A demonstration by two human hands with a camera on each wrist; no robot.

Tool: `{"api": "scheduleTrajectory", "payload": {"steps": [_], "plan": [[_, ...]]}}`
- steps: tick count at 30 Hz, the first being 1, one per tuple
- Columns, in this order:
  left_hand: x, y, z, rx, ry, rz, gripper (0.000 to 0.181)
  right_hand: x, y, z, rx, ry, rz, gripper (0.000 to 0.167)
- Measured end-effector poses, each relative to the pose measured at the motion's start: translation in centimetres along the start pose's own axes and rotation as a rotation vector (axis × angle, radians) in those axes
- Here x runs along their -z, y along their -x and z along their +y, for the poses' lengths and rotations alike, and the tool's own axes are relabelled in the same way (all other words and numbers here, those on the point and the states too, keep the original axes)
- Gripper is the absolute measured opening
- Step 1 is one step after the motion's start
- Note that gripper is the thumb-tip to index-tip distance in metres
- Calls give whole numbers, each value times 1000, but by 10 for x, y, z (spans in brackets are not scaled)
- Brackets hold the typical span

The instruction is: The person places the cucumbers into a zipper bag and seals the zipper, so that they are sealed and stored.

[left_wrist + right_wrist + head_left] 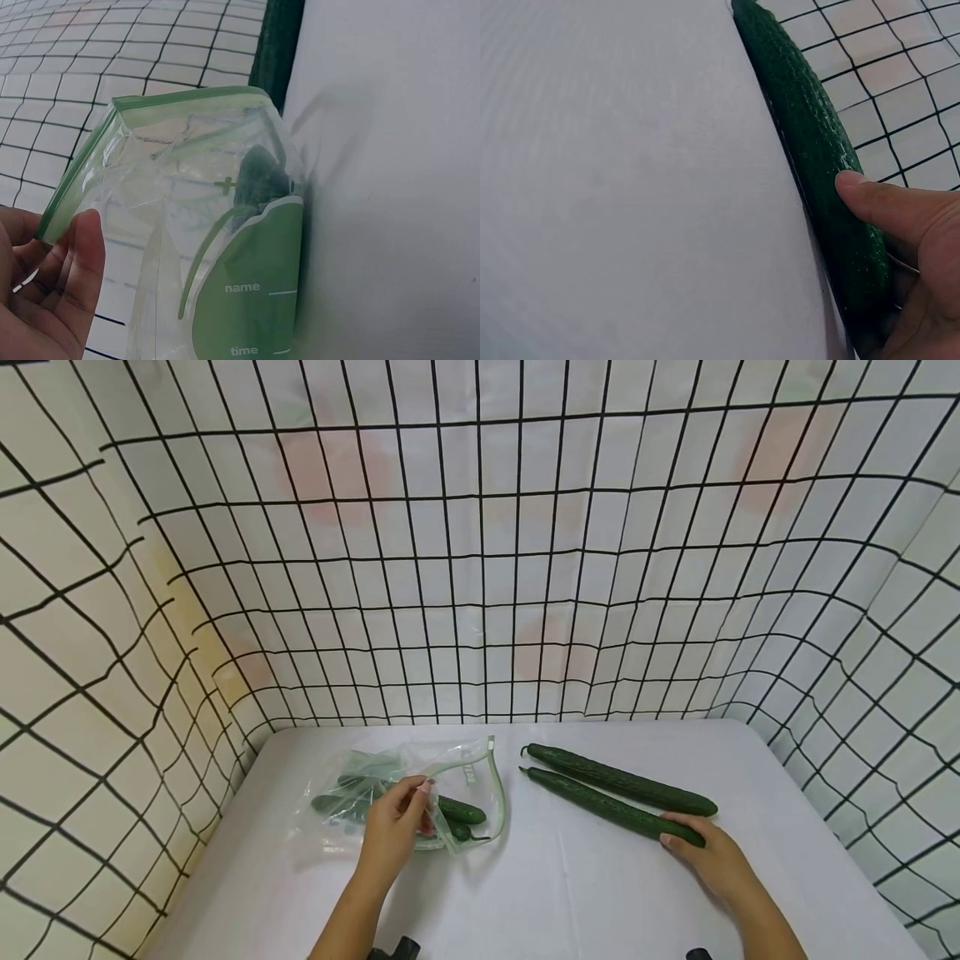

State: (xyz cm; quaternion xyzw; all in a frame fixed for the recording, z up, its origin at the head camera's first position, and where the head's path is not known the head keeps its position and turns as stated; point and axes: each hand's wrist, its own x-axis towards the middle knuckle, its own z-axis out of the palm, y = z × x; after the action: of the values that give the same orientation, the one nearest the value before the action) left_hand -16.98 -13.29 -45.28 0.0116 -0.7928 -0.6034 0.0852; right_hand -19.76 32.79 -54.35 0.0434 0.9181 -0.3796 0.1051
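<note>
While our L hand (397, 818) pinches the rim of the clear zip bag (499, 787) btwn thumb & fingers, our R hand (708, 856) grips the near cuke (609, 811) close to its R end, thumb on one side, fingers on the other. We have the bag lying on the L half of the white table (555, 893), its green-edged mouth facing R. Inside it we see bagged cukes (461, 811), at least two; their ends show near the mouth, the rest blurred by film. From the L wrist cam we make out a green label (262, 315) printed "name" & "time".

On the R half we've got the near cuke &, just behind it, the far cuke (621, 779), roughly side by side, both slanting, stem ends pointing twd the bag but apart from it. We can't tell if the gripped end is lifted off the tabletop.

Round the back & sides we see a blk grid (482, 557) over pale walls (498, 527) w/ faint pinkish patches (345, 464). Dk wrist gear (405, 948) pokes in at bottom, by our forearms (352, 910).
</note>
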Motion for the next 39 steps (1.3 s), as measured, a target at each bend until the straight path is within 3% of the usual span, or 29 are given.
{"api": "scheduleTrajectory", "payload": {"steps": [7,11,21,30,39], "plan": [[-2,-9,-24,1,-3,7,20,-1,5,-2,37,27,13,72],[-2,-10,-30,-22,15,-2,22,1,8,-5,62,46,19,70],[-2,-10,-31,-23,20,-2,21,11,17,-14,24,-87,-29,73],[-2,-5,-11,10,-12,6,20,14,31,-25,56,-298,-71,65],[-2,-9,-29,-17,23,-9,26,12,34,-29,90,-350,-67,61]]}}
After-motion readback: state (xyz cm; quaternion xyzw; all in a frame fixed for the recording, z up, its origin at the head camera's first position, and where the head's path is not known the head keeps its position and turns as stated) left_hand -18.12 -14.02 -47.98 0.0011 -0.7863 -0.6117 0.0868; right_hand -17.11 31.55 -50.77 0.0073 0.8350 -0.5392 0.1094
